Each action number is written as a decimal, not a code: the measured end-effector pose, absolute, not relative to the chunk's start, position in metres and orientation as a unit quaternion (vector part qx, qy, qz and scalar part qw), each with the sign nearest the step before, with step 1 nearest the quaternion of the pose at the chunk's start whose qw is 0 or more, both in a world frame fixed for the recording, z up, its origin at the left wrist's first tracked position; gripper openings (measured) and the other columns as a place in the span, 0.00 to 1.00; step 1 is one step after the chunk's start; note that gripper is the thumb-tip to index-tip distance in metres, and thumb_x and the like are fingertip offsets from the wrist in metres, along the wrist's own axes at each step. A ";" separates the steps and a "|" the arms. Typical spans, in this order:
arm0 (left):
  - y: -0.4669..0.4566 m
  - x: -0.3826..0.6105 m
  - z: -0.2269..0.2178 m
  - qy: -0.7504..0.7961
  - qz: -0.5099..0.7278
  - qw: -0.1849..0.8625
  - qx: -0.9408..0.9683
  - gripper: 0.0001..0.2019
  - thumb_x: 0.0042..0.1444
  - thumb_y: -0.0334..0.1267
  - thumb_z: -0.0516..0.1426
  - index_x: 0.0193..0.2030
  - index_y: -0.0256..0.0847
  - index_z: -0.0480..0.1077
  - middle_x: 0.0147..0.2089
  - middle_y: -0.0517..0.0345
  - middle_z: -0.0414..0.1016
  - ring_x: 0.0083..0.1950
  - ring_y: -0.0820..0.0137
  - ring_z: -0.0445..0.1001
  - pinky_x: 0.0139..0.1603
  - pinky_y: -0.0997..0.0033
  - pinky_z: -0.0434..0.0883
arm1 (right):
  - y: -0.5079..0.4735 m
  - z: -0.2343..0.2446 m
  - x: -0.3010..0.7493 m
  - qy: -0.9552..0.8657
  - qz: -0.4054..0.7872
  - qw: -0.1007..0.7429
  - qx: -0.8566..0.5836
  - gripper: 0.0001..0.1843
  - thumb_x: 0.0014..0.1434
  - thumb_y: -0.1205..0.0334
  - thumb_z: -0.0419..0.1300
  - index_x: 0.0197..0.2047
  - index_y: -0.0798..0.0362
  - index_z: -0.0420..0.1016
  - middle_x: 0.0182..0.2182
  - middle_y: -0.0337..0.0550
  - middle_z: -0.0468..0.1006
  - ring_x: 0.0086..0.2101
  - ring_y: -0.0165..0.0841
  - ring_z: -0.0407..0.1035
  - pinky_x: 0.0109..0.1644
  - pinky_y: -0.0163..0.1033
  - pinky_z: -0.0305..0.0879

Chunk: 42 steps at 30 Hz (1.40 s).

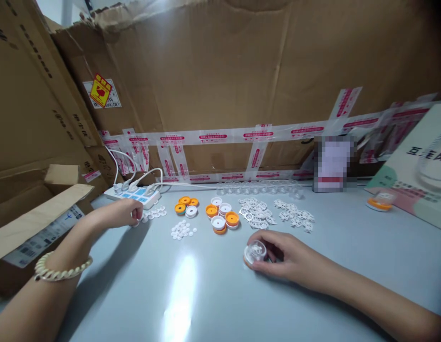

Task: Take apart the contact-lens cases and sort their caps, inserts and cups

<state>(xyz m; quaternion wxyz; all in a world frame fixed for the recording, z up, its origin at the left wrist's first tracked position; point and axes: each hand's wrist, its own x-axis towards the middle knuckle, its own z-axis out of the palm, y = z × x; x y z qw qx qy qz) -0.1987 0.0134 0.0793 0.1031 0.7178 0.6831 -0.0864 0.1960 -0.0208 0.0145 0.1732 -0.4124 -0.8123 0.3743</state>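
Note:
My right hand [286,256] is wrapped around a round orange-and-white case with a clear dome [255,251], resting on the table. White openwork shows through its dome. At the left, the fingers of my left hand [122,212] pinch together at the end of a row of small white round pieces [156,213]. A bit of a small white piece [136,223] shows under those fingertips, mostly hidden. Between my hands lie a pile of small white discs [181,230], orange and white round bases [220,222] and a smaller cluster of orange and white rings [185,204].
White openwork pieces [258,213] lie beyond my right hand, clear domes [258,186] behind them. A power strip [138,194] with cables stands by my left hand. An open carton [45,218] is left. Another domed case [380,202] sits right, near a phone-like object [332,164].

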 end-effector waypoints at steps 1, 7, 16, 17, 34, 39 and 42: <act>0.014 -0.199 0.078 0.686 -0.084 0.102 0.715 0.09 0.36 0.35 0.52 0.27 0.40 0.68 0.28 0.59 0.73 0.30 0.67 0.69 0.27 0.75 0.62 | -0.021 0.015 0.196 -0.813 0.373 0.173 -0.413 0.12 0.51 0.55 0.59 0.37 0.51 0.69 0.24 0.36 0.64 0.25 0.28 0.57 0.27 0.31 0.53; 0.019 -0.206 0.069 0.686 -0.097 0.102 0.714 0.10 0.36 0.34 0.51 0.29 0.40 0.67 0.31 0.58 0.73 0.31 0.67 0.70 0.26 0.76 0.61 | -0.022 0.014 0.194 -0.805 0.377 0.178 -0.422 0.12 0.51 0.54 0.59 0.37 0.51 0.69 0.23 0.35 0.63 0.25 0.28 0.57 0.27 0.32 0.53; 0.022 -0.202 0.066 0.686 -0.079 0.061 0.721 0.06 0.36 0.33 0.53 0.26 0.40 0.66 0.28 0.57 0.71 0.30 0.65 0.69 0.25 0.74 0.60 | -0.022 0.007 0.189 -0.781 0.379 0.227 -0.442 0.12 0.49 0.55 0.60 0.36 0.51 0.67 0.23 0.35 0.65 0.24 0.28 0.59 0.27 0.32 0.55; 0.020 -0.201 0.070 0.690 -0.078 0.057 0.717 0.06 0.36 0.33 0.54 0.26 0.39 0.65 0.28 0.57 0.71 0.30 0.65 0.69 0.26 0.74 0.60 | -0.021 0.007 0.189 -0.781 0.381 0.228 -0.440 0.13 0.49 0.55 0.60 0.36 0.51 0.66 0.23 0.34 0.65 0.24 0.28 0.59 0.27 0.32 0.55; -0.062 -0.028 0.038 0.436 0.174 0.219 0.855 0.11 0.50 0.37 0.57 0.40 0.39 0.63 0.37 0.56 0.69 0.33 0.72 0.68 0.32 0.72 0.66 | -0.025 0.001 0.178 -0.735 0.451 0.265 -0.432 0.23 0.42 0.50 0.66 0.27 0.52 0.56 0.18 0.28 0.59 0.21 0.24 0.52 0.24 0.30 0.48; -0.055 -0.012 0.017 0.459 0.180 0.234 0.838 0.16 0.49 0.42 0.59 0.41 0.38 0.62 0.36 0.56 0.66 0.32 0.71 0.65 0.31 0.72 0.63 | -0.026 -0.004 0.176 -0.721 0.470 0.294 -0.417 0.22 0.41 0.52 0.67 0.26 0.52 0.56 0.18 0.28 0.59 0.22 0.24 0.52 0.24 0.30 0.48; -0.047 -0.006 0.016 0.442 0.186 0.207 0.853 0.15 0.49 0.44 0.59 0.37 0.37 0.62 0.35 0.56 0.65 0.33 0.70 0.64 0.31 0.71 0.62 | -0.025 -0.007 0.176 -0.727 0.463 0.300 -0.409 0.20 0.42 0.55 0.66 0.26 0.52 0.57 0.19 0.29 0.60 0.22 0.24 0.52 0.24 0.30 0.49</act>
